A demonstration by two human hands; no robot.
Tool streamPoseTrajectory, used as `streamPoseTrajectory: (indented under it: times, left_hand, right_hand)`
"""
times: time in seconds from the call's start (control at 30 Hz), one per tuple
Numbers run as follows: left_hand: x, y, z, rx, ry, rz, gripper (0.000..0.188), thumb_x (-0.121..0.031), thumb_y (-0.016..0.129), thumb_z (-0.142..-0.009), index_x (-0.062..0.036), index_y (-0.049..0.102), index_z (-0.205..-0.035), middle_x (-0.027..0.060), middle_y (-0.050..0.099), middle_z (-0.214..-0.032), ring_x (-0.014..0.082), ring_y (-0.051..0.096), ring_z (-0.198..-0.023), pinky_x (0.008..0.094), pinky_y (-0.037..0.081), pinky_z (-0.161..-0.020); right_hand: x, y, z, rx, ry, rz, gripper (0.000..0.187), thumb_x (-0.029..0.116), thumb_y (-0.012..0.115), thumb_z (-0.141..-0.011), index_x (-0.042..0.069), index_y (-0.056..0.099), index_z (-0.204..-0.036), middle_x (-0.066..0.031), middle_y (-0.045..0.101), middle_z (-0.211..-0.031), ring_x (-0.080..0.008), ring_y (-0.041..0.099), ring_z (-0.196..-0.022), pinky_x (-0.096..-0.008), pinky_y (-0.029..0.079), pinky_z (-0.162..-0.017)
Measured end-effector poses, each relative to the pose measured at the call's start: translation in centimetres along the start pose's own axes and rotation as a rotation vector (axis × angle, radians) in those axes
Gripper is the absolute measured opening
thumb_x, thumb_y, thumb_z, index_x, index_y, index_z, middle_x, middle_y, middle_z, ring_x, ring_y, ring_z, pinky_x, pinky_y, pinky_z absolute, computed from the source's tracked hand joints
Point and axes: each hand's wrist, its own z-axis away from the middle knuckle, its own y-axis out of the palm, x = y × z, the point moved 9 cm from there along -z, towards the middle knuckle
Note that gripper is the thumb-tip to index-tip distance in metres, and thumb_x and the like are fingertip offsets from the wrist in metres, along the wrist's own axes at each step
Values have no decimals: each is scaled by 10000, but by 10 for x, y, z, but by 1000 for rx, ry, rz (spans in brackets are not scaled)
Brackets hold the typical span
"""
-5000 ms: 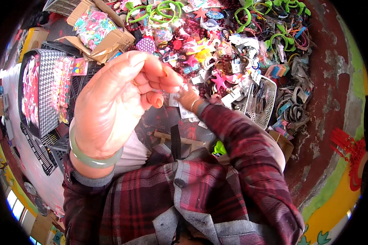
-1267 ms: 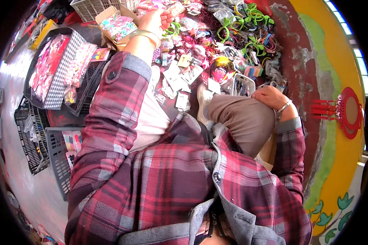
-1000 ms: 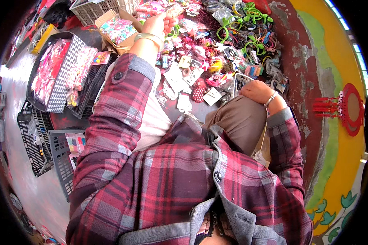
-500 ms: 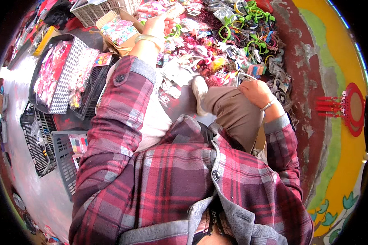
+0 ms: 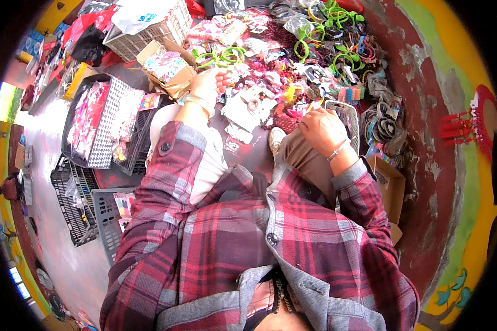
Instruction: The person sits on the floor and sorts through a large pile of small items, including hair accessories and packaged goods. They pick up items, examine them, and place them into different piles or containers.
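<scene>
My left hand (image 5: 209,87) hovers at the near left of a heap of small accessories, fingers apart and loosely curved, with nothing visible in them. Next to it lie white cards (image 5: 246,113) with a pale ring on top, and just beyond are green hoops (image 5: 221,57). My right hand (image 5: 321,131) is over my right knee at the heap's near edge, its fingers bent and close together. Their tips are beside a bright pink piece (image 5: 302,110); whatever they hold is hidden. A grey-rimmed basket (image 5: 356,129) stands just right of that hand.
To the left stand a cardboard box (image 5: 185,79) of packets, a white crate (image 5: 124,47), a patterned bin (image 5: 106,124) with pink goods, and dark plastic crates (image 5: 74,212). Green headbands (image 5: 345,16) and black bands lie far right. A painted wall (image 5: 419,127) borders the right side.
My left hand has come back toward me from the far part of the heap. My right hand has shifted left across my knee toward the heap's edge, uncovering the grey-rimmed basket.
</scene>
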Motion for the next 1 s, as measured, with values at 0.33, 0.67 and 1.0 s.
streamPoseTrajectory:
  times: [0.33, 0.67, 1.0]
  left_hand:
    - [7, 36, 17, 101, -42, 92, 229, -253, 488, -869, -37, 563, -869, 94, 635, -821, 162, 610, -722, 256, 465, -601]
    - [-45, 51, 58, 212, 93, 115, 230, -218, 456, -896, -15, 563, -909, 121, 631, -880, 179, 609, -785, 273, 478, -691]
    - [-103, -13, 50, 37, 223, 141, 216, -224, 497, -873, -28, 574, -920, 109, 622, -915, 178, 595, -853, 272, 458, -707]
  right_hand:
    - [-14, -7, 20, -54, 38, -40, 208, 242, 508, -767, 100, 601, -648, -75, 614, -723, -246, 579, -786, -365, 422, -757]
    - [-12, -5, 12, -25, 45, -6, 201, 243, 507, -767, 108, 596, -647, -79, 608, -738, -247, 572, -812, -367, 420, -760]
    - [60, 23, -32, 287, -165, 132, 157, 198, 524, -735, 114, 656, -716, -64, 637, -761, -222, 618, -727, -345, 483, -625]
